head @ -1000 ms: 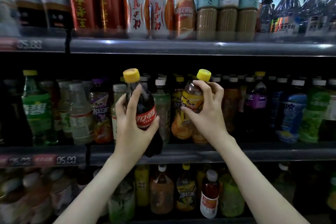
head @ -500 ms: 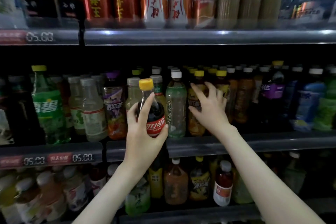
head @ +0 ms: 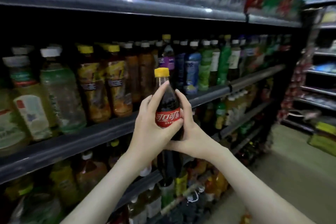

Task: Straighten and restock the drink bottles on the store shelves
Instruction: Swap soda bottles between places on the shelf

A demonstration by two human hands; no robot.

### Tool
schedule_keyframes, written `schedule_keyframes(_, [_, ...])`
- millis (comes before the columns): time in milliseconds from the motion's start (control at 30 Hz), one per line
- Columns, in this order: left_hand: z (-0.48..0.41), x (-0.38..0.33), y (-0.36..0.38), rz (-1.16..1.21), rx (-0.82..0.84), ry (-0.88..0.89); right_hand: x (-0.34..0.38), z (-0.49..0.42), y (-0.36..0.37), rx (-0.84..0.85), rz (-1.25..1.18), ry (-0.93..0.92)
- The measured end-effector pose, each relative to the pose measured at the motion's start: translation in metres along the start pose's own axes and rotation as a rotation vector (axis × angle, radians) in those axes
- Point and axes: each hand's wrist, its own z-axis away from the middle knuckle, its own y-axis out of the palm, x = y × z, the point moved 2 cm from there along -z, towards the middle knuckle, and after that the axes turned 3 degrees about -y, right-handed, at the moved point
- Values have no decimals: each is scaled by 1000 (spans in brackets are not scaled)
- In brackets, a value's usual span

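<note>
The cola bottle (head: 168, 114) stands upright in mid-air, just in front of the middle shelf's (head: 101, 132) front edge and not yet set in any row. Both hands hold it. The left hand (head: 151, 123) wraps the red label with a finger laid up the neck. The right hand (head: 191, 129) curls round the far side and lower body. Half a second ago only the left hand had it, while the right hand lay on the yellow-capped tea bottles (head: 116, 85). That hand has since left the row, and the view has swung right along the aisle. The tea row seems finished, so the cola is probably the stray that needs a slot, likely further right.
</note>
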Motion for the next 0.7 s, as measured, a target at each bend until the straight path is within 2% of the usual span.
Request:
schedule_keyframes(167, [-24, -49, 103, 30, 245, 107, -19, 75, -101, -282, 5, 23])
schedule_keyframes(333, [-19, -88, 238, 69, 373, 112, -47, 171, -235, -497, 27, 108])
schedule_keyframes(567, [-37, -107, 398, -112, 499, 25, -80, 261, -379, -578, 83, 183])
schedule_keyframes(700, [-56, -105, 468, -126, 742, -75, -108, 271, -430, -608, 84, 178])
